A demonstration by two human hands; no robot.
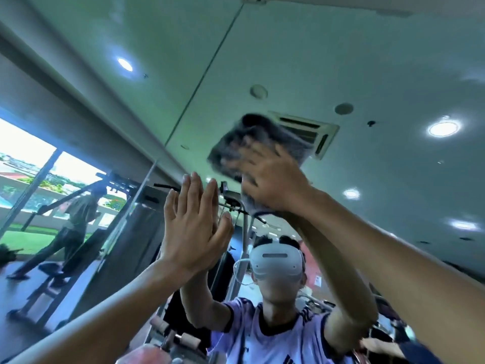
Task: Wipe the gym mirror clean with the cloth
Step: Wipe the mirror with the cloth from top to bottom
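Observation:
The gym mirror fills most of the view and reflects the ceiling, its lights and my own upper body. My right hand is raised high and presses a grey cloth flat against the glass, fingers spread over it; hand and cloth are blurred by motion. My left hand lies flat on the mirror just left of and below the cloth, fingers straight and together, holding nothing.
A vertical seam divides the mirror panels above my left hand. At left, gym machines and a walking person show beside a bright window. Padded equipment sits low in the middle.

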